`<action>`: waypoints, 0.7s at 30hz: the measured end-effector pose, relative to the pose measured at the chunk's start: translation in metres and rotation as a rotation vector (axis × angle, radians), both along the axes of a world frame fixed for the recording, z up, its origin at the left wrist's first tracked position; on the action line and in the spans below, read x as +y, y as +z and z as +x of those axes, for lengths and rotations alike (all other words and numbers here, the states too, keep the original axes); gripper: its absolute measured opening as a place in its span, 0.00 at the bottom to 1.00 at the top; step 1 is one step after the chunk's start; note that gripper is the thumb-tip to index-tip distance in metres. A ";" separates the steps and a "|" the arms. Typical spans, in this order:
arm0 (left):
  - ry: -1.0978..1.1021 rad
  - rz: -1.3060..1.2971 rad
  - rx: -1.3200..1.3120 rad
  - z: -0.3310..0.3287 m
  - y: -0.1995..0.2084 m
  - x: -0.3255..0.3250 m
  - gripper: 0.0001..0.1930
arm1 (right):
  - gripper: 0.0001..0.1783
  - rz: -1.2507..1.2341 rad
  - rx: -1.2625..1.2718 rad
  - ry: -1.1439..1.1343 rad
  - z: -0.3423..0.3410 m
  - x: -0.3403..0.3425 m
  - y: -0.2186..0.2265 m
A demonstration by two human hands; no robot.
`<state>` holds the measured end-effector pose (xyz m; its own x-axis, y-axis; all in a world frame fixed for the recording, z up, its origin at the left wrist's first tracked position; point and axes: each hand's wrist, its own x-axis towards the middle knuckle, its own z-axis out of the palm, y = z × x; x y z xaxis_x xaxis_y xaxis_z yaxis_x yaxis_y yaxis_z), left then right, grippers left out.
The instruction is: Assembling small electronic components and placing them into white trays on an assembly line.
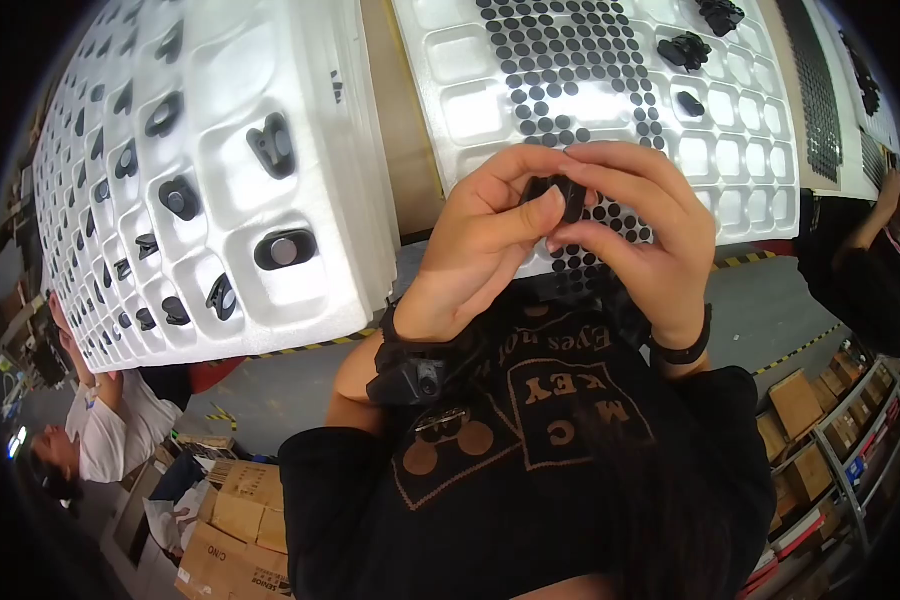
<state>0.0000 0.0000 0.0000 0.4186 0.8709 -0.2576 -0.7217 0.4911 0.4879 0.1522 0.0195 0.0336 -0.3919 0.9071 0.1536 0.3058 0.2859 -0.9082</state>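
Observation:
Between my two hands is a small black plastic part (pixel 574 198), largely covered by fingers. My left hand (pixel 460 240) is closed round it, with the thumb pressed against its front. The fingers of my right hand (pixel 660 225) curl over and grip its right side. Beneath and beyond my hands, many black round discs (pixel 570 45) lie in rows over a white moulded tray (pixel 467 55). Further right on that tray are black clip-like pieces (pixel 684 50) and a single small black piece (pixel 690 103).
At left stands a stack of white foam trays (pixel 310 75); its compartments hold black clip-like parts (pixel 286 250). One person (pixel 120 425) is at lower left, another (pixel 860 270) at far right. Cardboard boxes (pixel 235 545) sit at lower left, a loaded shelf rack (pixel 840 470) at lower right.

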 end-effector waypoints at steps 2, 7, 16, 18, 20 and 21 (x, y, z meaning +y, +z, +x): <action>0.017 -0.003 -0.003 0.001 0.003 0.001 0.11 | 0.21 0.147 -0.011 -0.004 0.000 0.002 0.000; -0.042 0.030 0.014 -0.002 0.002 0.001 0.08 | 0.20 0.095 0.122 -0.093 0.017 0.003 0.000; -0.076 0.040 0.143 0.006 0.004 0.001 0.11 | 0.16 0.184 -0.065 -0.540 0.030 0.013 -0.009; -0.066 0.067 0.173 0.007 0.005 0.002 0.12 | 0.13 0.062 -0.248 -0.294 0.033 0.006 -0.009; -0.061 0.080 0.188 0.008 0.004 0.002 0.12 | 0.12 0.001 -0.337 -0.170 0.036 0.004 -0.011; -0.061 0.087 0.197 0.009 0.003 0.002 0.13 | 0.11 0.015 -0.348 -0.153 0.037 0.005 -0.012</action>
<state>0.0087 0.0023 0.0028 0.4206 0.8678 -0.2645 -0.5783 0.4811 0.6589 0.1892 0.0246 0.0213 -0.2832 0.9578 0.0485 0.6352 0.2252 -0.7387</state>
